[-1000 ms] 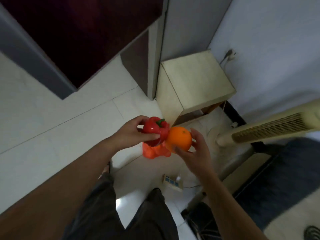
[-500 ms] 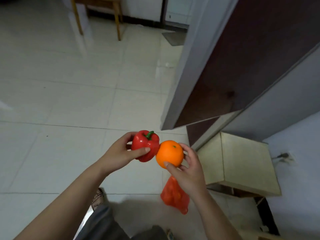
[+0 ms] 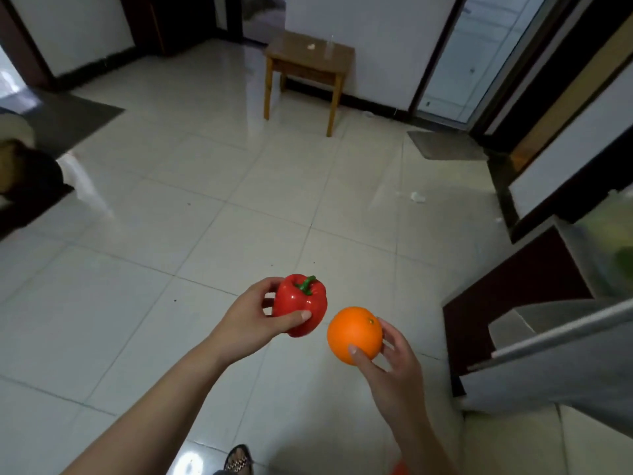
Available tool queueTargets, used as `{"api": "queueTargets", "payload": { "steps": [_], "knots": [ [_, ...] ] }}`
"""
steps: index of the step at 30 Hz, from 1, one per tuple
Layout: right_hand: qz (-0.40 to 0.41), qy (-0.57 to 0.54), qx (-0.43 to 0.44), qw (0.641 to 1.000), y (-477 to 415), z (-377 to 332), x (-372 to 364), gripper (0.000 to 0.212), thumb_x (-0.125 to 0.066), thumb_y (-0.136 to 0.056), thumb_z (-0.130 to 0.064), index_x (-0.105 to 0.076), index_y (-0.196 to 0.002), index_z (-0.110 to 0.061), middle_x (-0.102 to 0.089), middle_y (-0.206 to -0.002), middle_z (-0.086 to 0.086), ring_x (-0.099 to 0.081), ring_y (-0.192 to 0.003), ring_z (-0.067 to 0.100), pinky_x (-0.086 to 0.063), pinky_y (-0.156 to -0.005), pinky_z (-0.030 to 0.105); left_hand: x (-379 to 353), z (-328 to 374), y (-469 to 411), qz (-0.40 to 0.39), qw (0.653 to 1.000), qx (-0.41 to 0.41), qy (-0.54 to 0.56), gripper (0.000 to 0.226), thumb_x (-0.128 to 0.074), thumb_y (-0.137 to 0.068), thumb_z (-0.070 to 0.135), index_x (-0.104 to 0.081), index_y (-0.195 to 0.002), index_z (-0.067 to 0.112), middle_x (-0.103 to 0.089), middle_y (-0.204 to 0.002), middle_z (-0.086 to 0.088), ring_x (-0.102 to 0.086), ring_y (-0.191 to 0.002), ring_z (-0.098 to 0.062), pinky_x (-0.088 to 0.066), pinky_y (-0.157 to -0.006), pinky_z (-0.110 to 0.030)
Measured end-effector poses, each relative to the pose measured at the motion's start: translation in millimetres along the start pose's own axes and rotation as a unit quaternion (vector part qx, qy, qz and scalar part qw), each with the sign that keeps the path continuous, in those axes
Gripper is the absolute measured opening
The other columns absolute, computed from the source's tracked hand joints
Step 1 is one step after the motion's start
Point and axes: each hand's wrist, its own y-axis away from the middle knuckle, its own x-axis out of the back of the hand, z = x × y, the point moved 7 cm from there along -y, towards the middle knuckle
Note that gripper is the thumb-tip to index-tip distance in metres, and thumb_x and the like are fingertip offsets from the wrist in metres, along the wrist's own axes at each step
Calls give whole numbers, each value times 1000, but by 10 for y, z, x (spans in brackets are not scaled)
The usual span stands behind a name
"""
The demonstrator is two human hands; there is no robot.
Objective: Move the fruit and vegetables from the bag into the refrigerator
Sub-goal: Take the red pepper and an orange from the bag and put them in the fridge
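Note:
My left hand (image 3: pixel 255 317) grips a shiny red bell pepper (image 3: pixel 301 305) with a green stem, held over the tiled floor. Just to its right, my right hand (image 3: pixel 394 365) holds an orange (image 3: pixel 354 334) between thumb and fingers. The two pieces of produce are a little apart. At the right edge stands the refrigerator (image 3: pixel 534 293), dark-fronted with its grey door (image 3: pixel 555 365) swung open toward me; blurred greenish contents show inside. A sliver of the orange bag (image 3: pixel 399 469) peeks in at the bottom edge.
A small wooden table (image 3: pixel 308 68) stands against the far wall. A grey mat (image 3: pixel 445 145) lies before a glass door at the back right. A dark mat and dark furniture (image 3: pixel 30 180) sit on the left. My sandalled foot (image 3: pixel 238 459) shows at the bottom.
The view has swung up and left from the corner cabinet to the open room and refrigerator. The pepper and orange, which touched before, have drawn apart. The bag has dropped almost out of view.

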Motion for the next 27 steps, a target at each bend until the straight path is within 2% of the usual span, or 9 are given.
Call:
{"api": "queueTargets", "payload": {
  "steps": [3, 6, 8, 10, 12, 15, 21, 24, 27],
  "knots": [
    [7, 22, 15, 1000, -280, -199, -188, 62, -76, -75, -28, -47, -129, -31, -47, -130, -10, -49, -103, 7, -35, -61, 7, 165, 134, -283, -10, 999, -28, -44, 62, -80, -68, 38, -47, -120, 34, -52, -120, 13, -56, -106, -9, -53, -81, -23],
    [25, 3, 13, 1000, -566, -312, -274, 59, -77, -74, -23, -48, -125, -32, -49, -127, -9, -53, -104, 12, -40, -66, 14, 246, 226, -586, -18, 998, -40, -55, 64, -79, -68, 39, -46, -123, 34, -50, -121, 14, -55, -107, -9, -53, -82, -23],
    [30, -11, 11, 999, -774, -375, -304, 57, -77, -74, -22, -48, -121, -35, -51, -126, -9, -55, -103, 13, -43, -68, 17, 284, 227, -827, -22, 999, -25, -32, 64, -79, -67, 40, -48, -123, 34, -53, -121, 13, -56, -107, -10, -54, -81, -24],
    [28, -22, 7, 999, -1024, -415, -317, 55, -77, -74, -22, -48, -119, -37, -51, -124, -10, -55, -102, 13, -43, -68, 18, 289, 238, -1096, -24, 1000, -10, -14, 61, -78, -67, 40, -49, -121, 35, -55, -118, 13, -56, -106, -8, -53, -76, -19],
    [32, -36, 0, 999, -1298, -437, -285, 55, -77, -74, -23, -49, -119, -38, -51, -124, -12, -56, -103, 13, -44, -68, 19, 239, 310, -1388, -24, 999, -12, -21, 60, -78, -68, 39, -48, -120, 35, -55, -117, 13, -56, -103, -6, -51, -71, -15],
    [43, -55, -12, 998, -1780, -495, -204, 56, -77, -74, -22, -50, -120, -36, -52, -125, -11, -56, -103, 12, -45, -68, 21, 111, 512, -1900, -28, 997, -37, -56, 62, -78, -69, 37, -46, -122, 34, -52, -119, 14, -55, -102, -6, -50, -72, -15],
    [55, -99, 1, 994, -2964, -883, 205, 57, -78, -72, -21, -52, -120, -38, -53, -125, -11, -57, -106, 5, -45, -62, 13, -242, 1160, -3106, -55, 992, -71, -85, 60, -80, -67, 35, -47, -117, 38, -52, -123, 10, -55, -104, -6, -49, -71, -14],
    [79, -107, 17, 991, -3443, -1073, 561, 58, -78, -71, -24, -51, -120, -40, -51, -124, -15, -56, -102, -3, -48, -56, 11, -547, 1548, -3677, -73, 989, -99, -86, 60, -80, -68, 32, -48, -118, 35, -52, -123, 9, -55, -105, -7, -50, -69, -13],
    [115, -117, 14, 986, -3757, -1056, 909, 60, -79, -71, -22, -51, -122, -37, -51, -125, -13, -56, -100, -2, -49, -56, 11, -974, 1841, -4101, -105, 982, -131, -90, 57, -80, -68, 32, -49, -116, 36, -52, -122, 11, -55, -103, -4, -50, -69, -12]
  ]
}}
